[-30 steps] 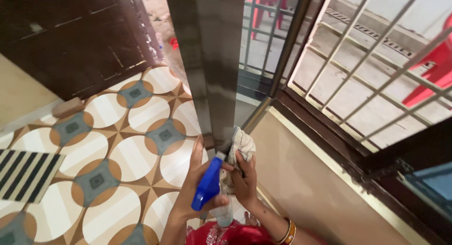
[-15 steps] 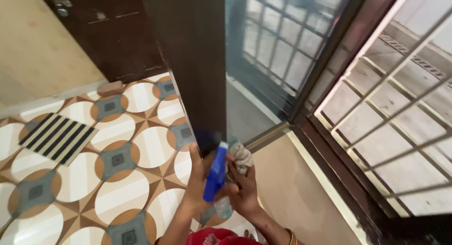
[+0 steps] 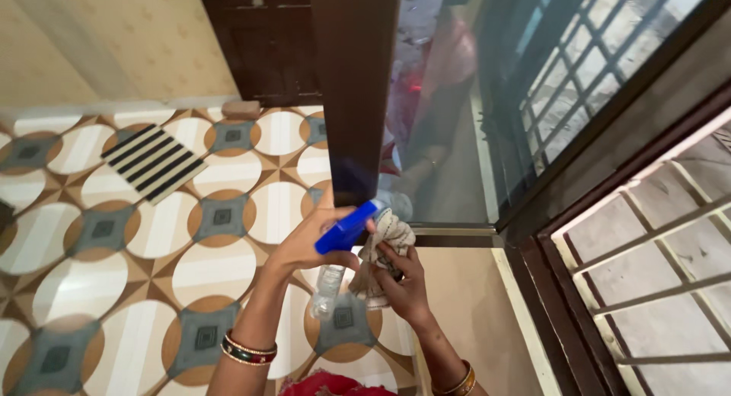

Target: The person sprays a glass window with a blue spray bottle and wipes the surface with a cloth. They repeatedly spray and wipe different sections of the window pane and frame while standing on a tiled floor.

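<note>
My left hand (image 3: 304,240) grips a clear spray bottle (image 3: 329,283) by its blue trigger head (image 3: 346,228), nozzle pointing right toward the cloth. A crumpled pale patterned cloth (image 3: 381,247) is bunched in my right hand (image 3: 407,285), right beside the nozzle. Both hands are raised close together in front of the lower edge of a dark-framed glass window panel (image 3: 434,129). Bangles show on both wrists.
A dark brown vertical window frame (image 3: 354,84) stands just above the hands. A metal window grille (image 3: 655,244) lies to the right, beyond a beige sill (image 3: 464,312). Below is a patterned tiled floor (image 3: 114,236) with a striped floor drain (image 3: 154,160) and a dark wooden door (image 3: 263,46).
The view has swung left and up along the glass. The bottle has tipped from upright to nearly level, its nozzle now against the cloth.
</note>
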